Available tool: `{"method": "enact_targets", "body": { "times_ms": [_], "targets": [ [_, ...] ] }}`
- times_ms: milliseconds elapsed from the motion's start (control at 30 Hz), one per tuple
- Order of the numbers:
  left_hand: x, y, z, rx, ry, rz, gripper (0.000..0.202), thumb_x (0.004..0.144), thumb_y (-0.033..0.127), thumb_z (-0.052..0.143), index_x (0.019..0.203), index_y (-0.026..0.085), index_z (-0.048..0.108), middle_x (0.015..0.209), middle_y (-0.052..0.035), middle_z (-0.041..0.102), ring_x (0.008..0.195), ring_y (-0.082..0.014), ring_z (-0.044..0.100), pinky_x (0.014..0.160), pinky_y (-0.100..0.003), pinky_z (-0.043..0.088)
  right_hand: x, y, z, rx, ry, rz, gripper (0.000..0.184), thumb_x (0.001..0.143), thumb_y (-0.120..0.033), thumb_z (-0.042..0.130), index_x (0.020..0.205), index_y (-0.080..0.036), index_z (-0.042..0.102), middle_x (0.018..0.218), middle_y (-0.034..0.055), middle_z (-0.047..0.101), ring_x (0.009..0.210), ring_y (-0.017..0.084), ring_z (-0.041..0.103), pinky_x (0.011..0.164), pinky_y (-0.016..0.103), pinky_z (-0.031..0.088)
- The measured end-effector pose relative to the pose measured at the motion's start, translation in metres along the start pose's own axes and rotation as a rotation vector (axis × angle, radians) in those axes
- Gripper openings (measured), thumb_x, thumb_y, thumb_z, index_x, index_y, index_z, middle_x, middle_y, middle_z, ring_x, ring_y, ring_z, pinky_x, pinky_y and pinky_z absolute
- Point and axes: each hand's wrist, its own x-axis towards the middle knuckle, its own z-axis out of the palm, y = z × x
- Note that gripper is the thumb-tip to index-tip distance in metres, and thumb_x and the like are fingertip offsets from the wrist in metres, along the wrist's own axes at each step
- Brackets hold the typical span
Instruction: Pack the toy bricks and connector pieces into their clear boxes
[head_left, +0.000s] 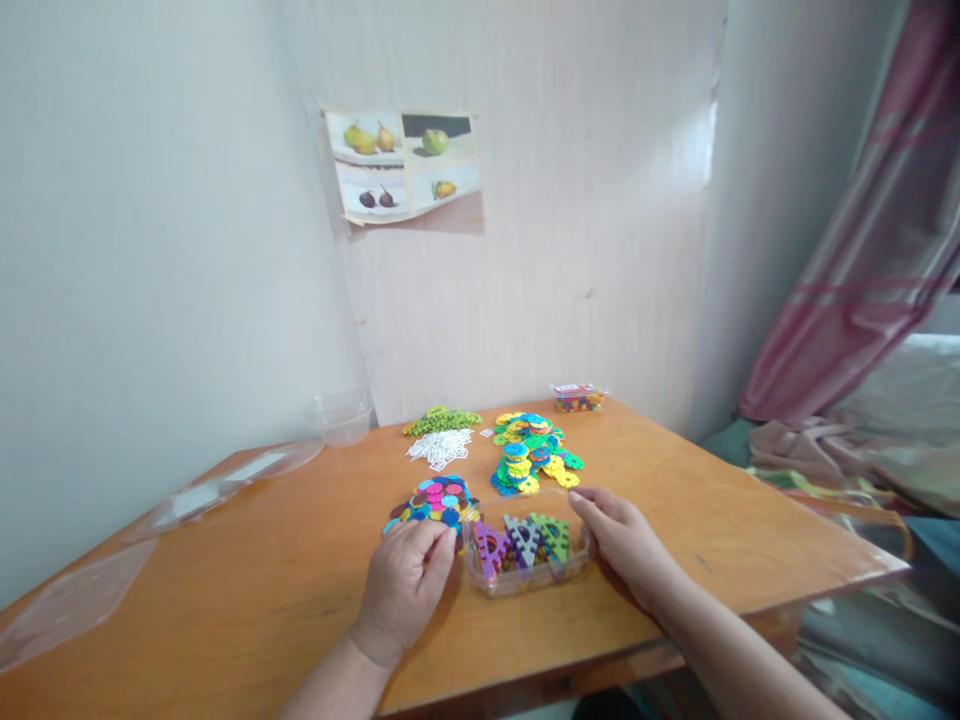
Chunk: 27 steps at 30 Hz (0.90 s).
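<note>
A clear plastic container (529,583) stands near the table's front edge, with purple, grey and green toothed triangular pieces (523,541) in it. My right hand (619,540) has its thumb and fingers closed on the container's right rim. Close beside the left rim, my left hand (409,580) is closed with the thumb against the curled fingers; whatever it may hold is hidden. Just behind that hand lies a pile of notched discs (439,498) in pink, blue and brown. Farther back is a pile of yellow, green and blue flower-shaped discs (534,445).
Behind are white flat pieces (440,448) and green pieces (446,420). An empty clear tub (341,418) stands at the back left, a filled lidded box (579,398) at the back right. Clear plastic lids (232,485) lie left. The wooden table (262,600) meets the wall.
</note>
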Motion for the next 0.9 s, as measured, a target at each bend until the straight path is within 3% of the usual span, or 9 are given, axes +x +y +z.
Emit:
{"method": "enact_targets", "body": {
  "times_ms": [133,367,467,567,700,800,900],
  "targets": [
    [0.002,-0.012,-0.001,0.025,0.033,-0.111,0.031,0.094,0.038,0.046,0.075,0.022,0.063,0.070,-0.0024,0.065,0.072,-0.0172,0.060,0.068,-0.026,0.041,0.000,0.004,0.000,0.000,0.044,-0.027,0.055,0.081,-0.061,0.054,0.109,-0.015,0.066,0.053,-0.0024,0.054,0.052,0.015,0.050,0.048,0.024,0.034],
    [0.002,-0.037,-0.011,-0.071,0.210,-0.469,0.037,0.093,0.050,0.041,0.080,0.023,0.063,0.075,-0.0018,0.072,0.074,-0.0190,0.066,0.067,-0.026,0.045,-0.001,0.002,0.000,0.024,0.056,-0.086,0.054,0.078,-0.065,0.054,0.096,-0.016,0.068,0.059,-0.0003,0.057,0.057,0.017,0.052,0.053,0.026,0.038],
    [0.002,-0.042,-0.014,-0.035,0.227,-0.529,0.039,0.093,0.051,0.039,0.081,0.022,0.062,0.076,-0.0016,0.072,0.074,-0.0190,0.066,0.068,-0.027,0.046,-0.001,0.004,0.000,0.029,0.052,-0.106,0.053,0.079,-0.065,0.054,0.093,-0.016,0.068,0.059,-0.0003,0.056,0.057,0.016,0.051,0.053,0.025,0.037],
    [0.002,-0.041,-0.011,0.051,0.175,-0.462,0.038,0.094,0.049,0.038,0.084,0.022,0.063,0.080,-0.0024,0.071,0.078,-0.0191,0.066,0.072,-0.029,0.047,0.001,0.009,0.000,0.029,0.045,-0.126,0.051,0.082,-0.064,0.052,0.091,-0.015,0.066,0.059,-0.0009,0.055,0.058,0.016,0.050,0.054,0.025,0.036],
    [0.009,-0.034,-0.004,0.110,0.087,-0.220,0.034,0.094,0.044,0.043,0.106,0.021,0.065,0.107,-0.0083,0.070,0.102,-0.0229,0.063,0.092,-0.036,0.046,0.003,0.012,0.000,-0.007,0.020,-0.157,0.048,0.085,-0.061,0.050,0.090,-0.016,0.065,0.059,-0.0017,0.054,0.059,0.015,0.050,0.055,0.025,0.037],
    [0.023,-0.028,0.002,0.165,0.003,-0.092,0.038,0.094,0.042,0.044,0.121,0.023,0.063,0.126,-0.0096,0.063,0.118,-0.0244,0.055,0.104,-0.041,0.040,0.004,0.013,0.000,-0.050,0.021,-0.160,0.048,0.085,-0.062,0.050,0.082,-0.016,0.064,0.060,-0.0009,0.055,0.061,0.016,0.051,0.056,0.025,0.038],
    [0.044,-0.026,0.014,0.225,-0.108,-0.066,0.039,0.094,0.042,0.044,0.122,0.024,0.064,0.132,-0.0081,0.060,0.123,-0.0246,0.052,0.107,-0.040,0.037,0.003,0.011,0.000,-0.059,0.020,-0.175,0.047,0.084,-0.061,0.050,0.077,-0.017,0.063,0.066,0.0015,0.061,0.067,0.018,0.055,0.059,0.025,0.041]
  ]
}}
